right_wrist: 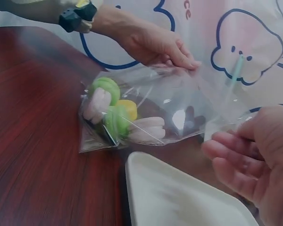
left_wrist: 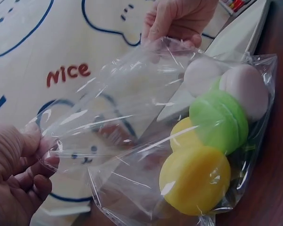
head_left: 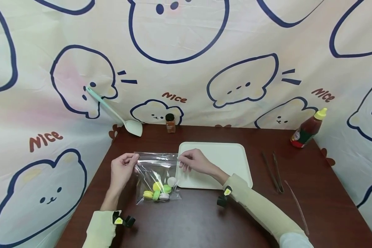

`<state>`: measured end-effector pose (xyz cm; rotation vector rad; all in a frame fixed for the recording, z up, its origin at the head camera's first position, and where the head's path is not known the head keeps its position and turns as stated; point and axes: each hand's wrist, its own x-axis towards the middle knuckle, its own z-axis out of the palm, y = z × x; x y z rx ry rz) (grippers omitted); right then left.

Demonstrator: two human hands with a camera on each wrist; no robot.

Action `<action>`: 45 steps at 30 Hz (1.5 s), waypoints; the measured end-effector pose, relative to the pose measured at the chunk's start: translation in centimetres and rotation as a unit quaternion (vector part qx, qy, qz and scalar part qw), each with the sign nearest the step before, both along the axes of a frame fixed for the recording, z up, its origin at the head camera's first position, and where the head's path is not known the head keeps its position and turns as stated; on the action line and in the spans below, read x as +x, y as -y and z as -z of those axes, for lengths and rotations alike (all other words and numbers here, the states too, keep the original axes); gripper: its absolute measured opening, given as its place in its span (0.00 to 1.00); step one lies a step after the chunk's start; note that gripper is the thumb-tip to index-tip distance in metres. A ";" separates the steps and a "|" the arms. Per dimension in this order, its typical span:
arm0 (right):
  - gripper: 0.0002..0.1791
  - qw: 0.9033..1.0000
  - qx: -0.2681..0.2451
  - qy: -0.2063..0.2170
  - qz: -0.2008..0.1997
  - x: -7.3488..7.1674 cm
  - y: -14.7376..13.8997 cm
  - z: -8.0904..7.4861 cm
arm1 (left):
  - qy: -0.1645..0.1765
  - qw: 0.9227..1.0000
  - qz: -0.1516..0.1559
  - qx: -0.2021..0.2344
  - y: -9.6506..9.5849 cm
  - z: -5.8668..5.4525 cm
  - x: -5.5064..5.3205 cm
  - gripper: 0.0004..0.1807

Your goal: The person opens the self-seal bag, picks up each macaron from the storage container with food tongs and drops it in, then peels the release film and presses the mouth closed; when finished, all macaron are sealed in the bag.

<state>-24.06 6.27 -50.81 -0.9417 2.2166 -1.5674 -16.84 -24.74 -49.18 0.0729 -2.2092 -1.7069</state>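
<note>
Between the two hands hangs a clear zip bag (head_left: pixel 155 172), its top edge stretched level. Inside, at the bottom, lie several macarons: yellow macaron (left_wrist: pixel 194 181), green macaron (left_wrist: pixel 217 120) and pale macaron (right_wrist: pixel 146 130) among them. My left hand (head_left: pixel 122 169) pinches the bag's upper left corner between thumb and fingers. At the upper right corner, my right hand (head_left: pixel 197 161) pinches the plastic over the left edge of the white tray (head_left: pixel 217 165). The right wrist view shows the bag's bottom close over the table beside the tray.
Tongs (head_left: pixel 274 172) and a thin clear strip (head_left: pixel 297 206) lie right of the tray. A sauce bottle (head_left: pixel 308 129) stands at the back right. Along the back are a small spice jar (head_left: pixel 170 124) and a spatula (head_left: pixel 133 128) leaning on the patterned cloth wall (head_left: pixel 192 89).
</note>
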 end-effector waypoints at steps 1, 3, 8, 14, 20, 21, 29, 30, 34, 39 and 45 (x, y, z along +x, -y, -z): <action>0.17 1.000 -0.010 -0.005 0.006 -0.1 0.4 0.0 | 0.001 1.000 -0.002 -0.005 0.4 0.0 -0.2 0.12; 0.16 0.999 -0.030 -0.012 0.020 -0.3 1.2 0.1 | 0.005 1.000 -0.003 -0.019 1.3 0.0 -0.8 0.12; 0.15 0.997 -0.046 -0.020 0.054 -1.1 3.1 0.6 | 0.032 0.998 -0.001 -0.047 3.0 0.1 -2.9 0.14; 0.12 0.993 0.020 -0.055 0.105 -3.2 4.8 1.2 | 0.069 0.997 -0.011 -0.045 4.7 1.2 -5.8 0.18; 0.11 0.986 0.095 -0.073 0.114 -5.5 5.4 1.9 | 0.116 0.993 0.008 -0.023 5.6 2.7 -8.1 0.20; 0.11 0.986 0.103 -0.073 0.112 -5.8 5.4 2.0 | 0.122 0.992 0.012 -0.018 5.6 2.9 -8.4 0.20; 0.11 0.972 0.160 -0.130 0.115 -7.3 6.0 3.2 | 0.141 0.989 0.041 -0.015 5.6 3.2 -9.5 0.21; 0.11 0.968 0.169 -0.139 0.120 -7.4 6.0 3.2 | 0.144 0.989 0.041 -0.015 5.6 3.2 -9.6 0.21; 0.11 0.964 0.184 -0.141 0.131 -7.2 6.4 3.2 | 0.164 0.985 0.042 -0.011 6.0 3.4 -9.9 0.23; 0.11 0.960 0.199 -0.142 0.135 -7.2 6.8 3.2 | 0.194 0.979 0.067 0.021 6.5 3.2 -10.3 0.25; 0.15 0.953 0.204 -0.172 0.140 -6.8 6.2 2.9 | 0.222 0.972 0.075 0.032 6.2 2.4 -9.9 0.30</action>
